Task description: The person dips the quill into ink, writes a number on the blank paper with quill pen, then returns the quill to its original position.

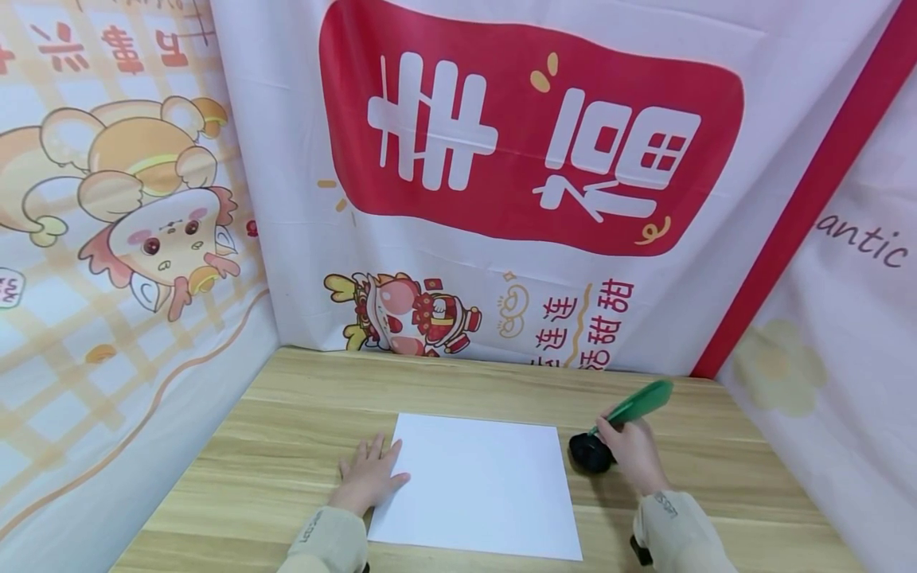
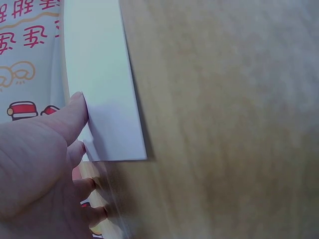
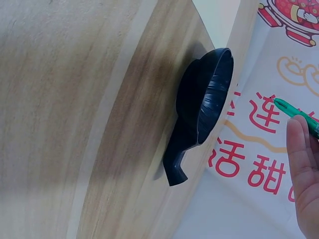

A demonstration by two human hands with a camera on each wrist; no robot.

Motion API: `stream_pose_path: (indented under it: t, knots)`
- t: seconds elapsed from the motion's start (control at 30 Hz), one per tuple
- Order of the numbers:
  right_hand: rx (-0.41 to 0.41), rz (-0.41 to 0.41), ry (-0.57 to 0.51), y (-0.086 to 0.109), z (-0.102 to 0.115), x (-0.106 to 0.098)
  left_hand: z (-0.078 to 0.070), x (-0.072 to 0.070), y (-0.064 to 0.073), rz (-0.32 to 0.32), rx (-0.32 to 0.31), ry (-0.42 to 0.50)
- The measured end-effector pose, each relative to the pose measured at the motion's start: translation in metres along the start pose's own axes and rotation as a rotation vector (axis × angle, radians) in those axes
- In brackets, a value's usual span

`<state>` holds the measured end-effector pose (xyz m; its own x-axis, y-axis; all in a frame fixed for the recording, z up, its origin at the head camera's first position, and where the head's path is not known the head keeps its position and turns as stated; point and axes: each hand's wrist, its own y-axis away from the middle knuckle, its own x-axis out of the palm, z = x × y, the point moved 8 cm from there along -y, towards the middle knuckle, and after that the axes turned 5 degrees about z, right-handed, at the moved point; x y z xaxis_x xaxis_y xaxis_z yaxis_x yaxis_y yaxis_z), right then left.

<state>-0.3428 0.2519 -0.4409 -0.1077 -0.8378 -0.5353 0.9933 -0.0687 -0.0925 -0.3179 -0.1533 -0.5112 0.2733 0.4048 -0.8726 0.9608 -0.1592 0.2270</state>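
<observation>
**Two hands, one sheet, one green pen**

Left hand [image 1: 368, 477]: your fingers lie spread and flat, low and left of centre in the head view. The fingertips rest on the left edge of the white sheet [image 1: 480, 484]. In the left wrist view your thumb [image 2: 70, 114] touches the sheet's edge near its corner.

Right hand [image 1: 634, 454]: your fingers are curled around the green pen [image 1: 636, 404], lower right of the frame. The pen slants up and to the right above the hand.

Black holder [image 1: 591, 454]: a small dark cup-shaped stand on the table, just left of your right hand, touching or nearly so. In the right wrist view it fills the centre of the frame.

Wooden table [image 1: 301, 430]: carries the sheet at its middle.

Printed cloth backdrop [image 1: 530, 135]: red and white, fills the upper frame.
</observation>
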Motion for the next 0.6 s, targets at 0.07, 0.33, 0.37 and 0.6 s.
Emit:
stream_pose_path:
  t: [0.07,0.33,0.37,0.6]
  knots:
    - [-0.011,-0.006,0.013,0.0,0.002,0.0,0.001,0.0,0.0,-0.001,-0.002,-0.001]
    - [-0.022,-0.028,0.066,0.0,0.011,-0.001,0.001,0.001,-0.001,-0.004,-0.003,0.001]
    - [-0.019,-0.028,0.07,-0.001,0.012,-0.001,0.001,0.001,-0.001,-0.004,-0.003,0.001]
    - [-0.006,-0.019,0.089,-0.003,0.018,0.003,0.001,0.001,-0.001,-0.004,0.002,-0.005]
